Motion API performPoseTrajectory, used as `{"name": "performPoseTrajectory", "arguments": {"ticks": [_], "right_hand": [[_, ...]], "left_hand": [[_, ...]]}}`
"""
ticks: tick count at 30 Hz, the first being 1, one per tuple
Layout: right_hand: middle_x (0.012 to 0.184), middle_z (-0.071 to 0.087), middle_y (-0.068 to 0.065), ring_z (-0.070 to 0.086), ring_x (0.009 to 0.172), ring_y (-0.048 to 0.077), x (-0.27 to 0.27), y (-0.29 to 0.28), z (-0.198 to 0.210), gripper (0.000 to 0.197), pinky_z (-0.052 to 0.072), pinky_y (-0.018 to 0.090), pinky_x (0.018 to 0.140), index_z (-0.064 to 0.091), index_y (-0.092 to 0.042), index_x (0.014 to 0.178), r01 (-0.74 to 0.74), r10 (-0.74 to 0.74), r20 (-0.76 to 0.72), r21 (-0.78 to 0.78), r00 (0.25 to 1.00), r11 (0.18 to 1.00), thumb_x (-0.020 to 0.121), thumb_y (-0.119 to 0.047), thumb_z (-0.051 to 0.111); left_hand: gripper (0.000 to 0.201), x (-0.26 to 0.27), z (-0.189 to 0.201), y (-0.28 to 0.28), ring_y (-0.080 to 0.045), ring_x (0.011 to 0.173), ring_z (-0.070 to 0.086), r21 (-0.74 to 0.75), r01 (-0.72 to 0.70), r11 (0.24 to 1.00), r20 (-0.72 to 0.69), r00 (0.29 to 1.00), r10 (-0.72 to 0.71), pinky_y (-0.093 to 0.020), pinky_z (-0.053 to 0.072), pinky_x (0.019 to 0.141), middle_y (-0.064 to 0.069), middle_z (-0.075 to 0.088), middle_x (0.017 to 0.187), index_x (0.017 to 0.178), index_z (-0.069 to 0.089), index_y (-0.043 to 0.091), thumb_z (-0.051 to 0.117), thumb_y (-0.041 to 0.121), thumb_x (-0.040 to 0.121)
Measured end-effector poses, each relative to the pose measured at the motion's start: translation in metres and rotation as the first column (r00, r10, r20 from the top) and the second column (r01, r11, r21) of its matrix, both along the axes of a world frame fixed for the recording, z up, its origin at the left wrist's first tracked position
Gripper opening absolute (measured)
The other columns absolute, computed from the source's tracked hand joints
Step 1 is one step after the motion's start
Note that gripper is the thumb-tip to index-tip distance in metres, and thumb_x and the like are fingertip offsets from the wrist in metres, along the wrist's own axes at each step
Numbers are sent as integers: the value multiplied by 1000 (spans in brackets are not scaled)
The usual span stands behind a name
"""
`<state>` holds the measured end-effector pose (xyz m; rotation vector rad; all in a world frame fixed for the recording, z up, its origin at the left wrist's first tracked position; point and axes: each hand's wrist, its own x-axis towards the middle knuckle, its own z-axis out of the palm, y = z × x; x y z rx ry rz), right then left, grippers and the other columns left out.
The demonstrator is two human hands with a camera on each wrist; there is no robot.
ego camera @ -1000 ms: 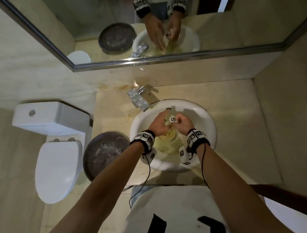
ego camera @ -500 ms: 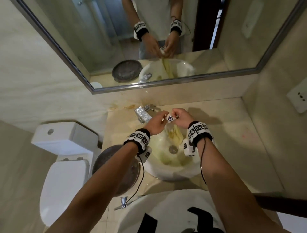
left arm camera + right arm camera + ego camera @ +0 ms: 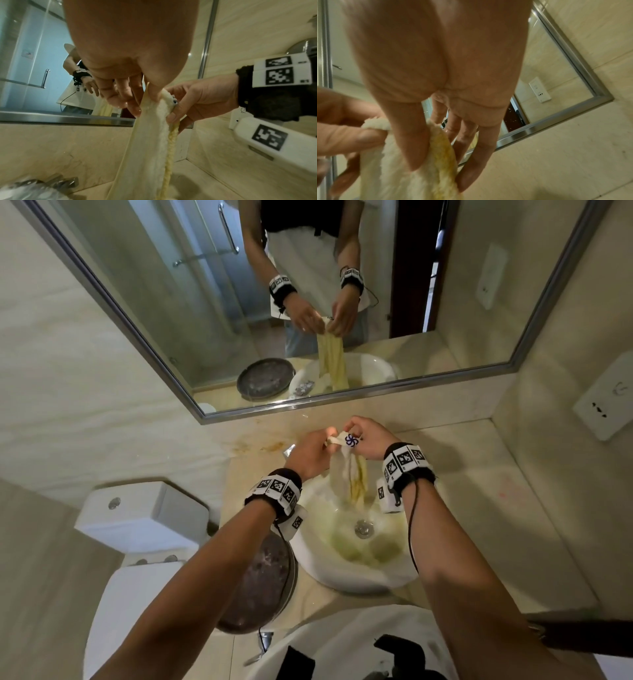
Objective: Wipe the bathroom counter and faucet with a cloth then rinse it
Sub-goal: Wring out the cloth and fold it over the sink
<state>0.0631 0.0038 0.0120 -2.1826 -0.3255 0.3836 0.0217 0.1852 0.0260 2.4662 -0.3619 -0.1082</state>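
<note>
Rinse step, by my read. Left hand [image 3: 310,453] and right hand [image 3: 370,440] pinch top edge of wet cream-yellow terry cloth [image 3: 349,474], hanging over round white ceramic basin [image 3: 308,546]. Next: wring, firmer grip. Chrome faucet [image 3: 288,451] behind.

Quick count: two hands [image 3: 310,453] [image 3: 368,440], one cloth [image 3: 347,474], one sink [image 3: 315,556], one faucet [image 3: 42,185], one mirror [image 3: 205,302], one toilet [image 3: 137,518], one dark bowl [image 3: 260,580], one wall outlet [image 3: 606,405].
</note>
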Motion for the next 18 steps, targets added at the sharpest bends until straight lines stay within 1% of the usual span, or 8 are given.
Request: {"name": "performPoseTrajectory", "arguments": {"ticks": [2, 3, 6, 8, 10, 12, 15, 18], "right_hand": [[92, 64, 3, 60, 77, 17, -2, -3, 3, 47, 48, 29, 63, 59, -27, 115, -17, 17, -32, 8, 999, 1000, 79, 2, 63], [92, 66, 2, 62, 77, 18, -4, -4, 4, 48, 49, 29, 63, 61, -26, 117, -30, 31, -45, 23, 999, 999, 78, 3, 62], [95, 72, 2, 65, 80, 16, -7, -5, 7, 37, 50, 28, 66, 66, -24, 106, -54, 58, -49, 70, 997, 996, 78, 0, 64], [96, 71, 1, 65, 81, 16, -8, -5, 9, 32, 50, 27, 65, 65, -29, 101, -40, 45, -50, 90, 998, 995, 78, -6, 69], [98, 70, 1, 65, 82, 17, -8, -5, 10, 28, 53, 32, 66, 63, -29, 98, -20, 26, -49, 117, 998, 993, 79, -11, 73], [99, 69, 2, 65, 82, 19, -9, -5, 11, 24, 54, 36, 70, 63, -24, 97, -10, 15, -40, 132, 999, 991, 80, -13, 76], [87, 64, -2, 59, 78, 15, -9, -4, 13, 22, 47, 29, 70, 60, -23, 92, -6, 8, -13, 144, 1000, 990, 81, -11, 75], [84, 62, -4, 57, 75, 12, -11, -1, 16, 22, 44, 23, 65, 59, -19, 95, 20, -14, -37, 188, 999, 982, 83, -7, 74]], "left_hand": [[12, 0, 5, 2, -20, 73, 61, 12, -19, 1000, 53, 998, 18, -33, 47, 66, 3, 67, 80, 87, 61, 25, 54, 20, 96], [13, 0, 8, 2, -20, 74, 61, 32, -24, 999, 71, 997, 22, -34, 48, 67, 3, 68, 79, 89, 65, 25, 55, 23, 96], [17, 0, 15, 1, -20, 73, 62, 91, -34, 995, 152, 988, 20, -33, 49, 65, 1, 70, 81, 97, 72, 23, 55, 22, 98], [19, -1, 19, 1, -20, 74, 64, 115, -53, 992, 200, 979, 29, -31, 48, 64, 1, 72, 83, 102, 73, 24, 54, 20, 98], [21, -2, 22, 1, -18, 73, 65, 140, -83, 987, 245, 968, 46, -31, 51, 63, 3, 72, 82, 105, 72, 26, 54, 21, 98], [20, -3, 26, 0, -17, 71, 65, 162, -105, 981, 276, 959, 57, -35, 54, 64, 5, 71, 78, 105, 72, 26, 55, 22, 97], [18, -4, 31, -1, -15, 67, 66, 150, -115, 982, 297, 953, 66, -37, 56, 64, 6, 71, 73, 102, 73, 27, 56, 22, 95], [20, -5, 36, -5, -12, 66, 67, 97, -118, 988, 300, 950, 85, -36, 56, 65, 5, 73, 76, 103, 74, 27, 58, 19, 93]]}}
